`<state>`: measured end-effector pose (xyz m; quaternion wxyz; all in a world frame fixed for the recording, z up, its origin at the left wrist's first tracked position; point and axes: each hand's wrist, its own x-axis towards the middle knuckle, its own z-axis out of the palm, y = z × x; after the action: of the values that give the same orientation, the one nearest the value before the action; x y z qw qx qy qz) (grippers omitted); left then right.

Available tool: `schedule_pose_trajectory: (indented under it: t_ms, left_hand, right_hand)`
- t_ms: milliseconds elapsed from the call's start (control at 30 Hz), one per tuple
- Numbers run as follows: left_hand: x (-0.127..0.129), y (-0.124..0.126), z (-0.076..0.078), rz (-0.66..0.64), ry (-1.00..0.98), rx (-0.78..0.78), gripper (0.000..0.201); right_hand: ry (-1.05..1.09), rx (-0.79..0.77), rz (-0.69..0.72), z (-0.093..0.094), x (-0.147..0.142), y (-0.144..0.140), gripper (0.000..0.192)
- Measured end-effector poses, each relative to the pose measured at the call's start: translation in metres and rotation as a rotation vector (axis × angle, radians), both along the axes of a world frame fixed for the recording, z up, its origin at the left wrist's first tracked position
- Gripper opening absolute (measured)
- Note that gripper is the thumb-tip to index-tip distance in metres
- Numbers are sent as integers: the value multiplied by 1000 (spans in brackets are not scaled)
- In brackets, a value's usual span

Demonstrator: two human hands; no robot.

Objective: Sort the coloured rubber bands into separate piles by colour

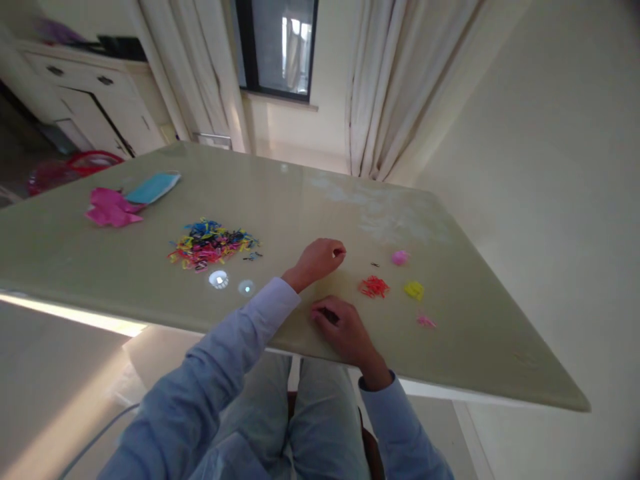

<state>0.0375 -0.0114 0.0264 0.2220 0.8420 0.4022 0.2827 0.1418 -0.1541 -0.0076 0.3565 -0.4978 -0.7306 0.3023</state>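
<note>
Red bits (373, 287) right of my left hand (320, 259) — pinching something tiny; right hand (340, 327) curled on table (300, 200), grip unclear.

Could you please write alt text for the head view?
A person's left hand and right hand rest on a table between a mixed pile of coloured pieces and small sorted red, yellow and pink piles.

Small dark clip (329, 315) under right-hand fingertips; tiny pale clip (339, 253) pinched in left hand.

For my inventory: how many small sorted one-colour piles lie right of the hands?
4: orange pile, yellow pile, far pink pile, near pink pile. Hands may hide more.
</note>
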Motion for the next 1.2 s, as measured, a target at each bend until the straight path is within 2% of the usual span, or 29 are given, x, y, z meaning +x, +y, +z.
schedule_pose_trajectory:
  t_ms: [133, 233, 300, 433, 567, 667, 800, 867, 1033, 1200]
  left_hand:
    - [-51, -17, -5, 138, -26, -37, 21]
    - [-85, -40, -14, 273, -41, -82, 20]
    - [-104, -58, -21, 320, -45, -104, 20]
    - [-132, -87, -34, 344, -48, -68, 19]
    - [-140, -99, -37, 310, -22, -50, 21]
    - [-139, -101, -35, 292, 5, -57, 21]
    - [-138, -100, -34, 300, 41, -59, 24]
    - [-138, -100, -35, 281, 83, -48, 25]
    - [-136, -101, -37, 81, 254, 114, 24]
    - [-135, -101, -36, 59, 216, 87, 23]
  right_hand:
    - [-3, 1, 4, 2, 4, 1, 13]
    - [-4, -31, 5, 3, 6, 2, 17]
    - [-12, -56, -14, 3, 7, 3, 20]
    - [-66, -126, -1, 6, 11, 11, 24]
    - [-88, -163, 39, 19, 2, 30, 26]
    - [-42, -151, 37, 32, -23, 53, 27]
    - [-29, -91, 130, 45, -76, 89, 24]
    - [-102, -44, 195, 47, -106, 107, 20]
    - [-429, 91, 372, 46, -168, 138, 19]
    - [-574, 124, 349, 36, -199, 152, 14]
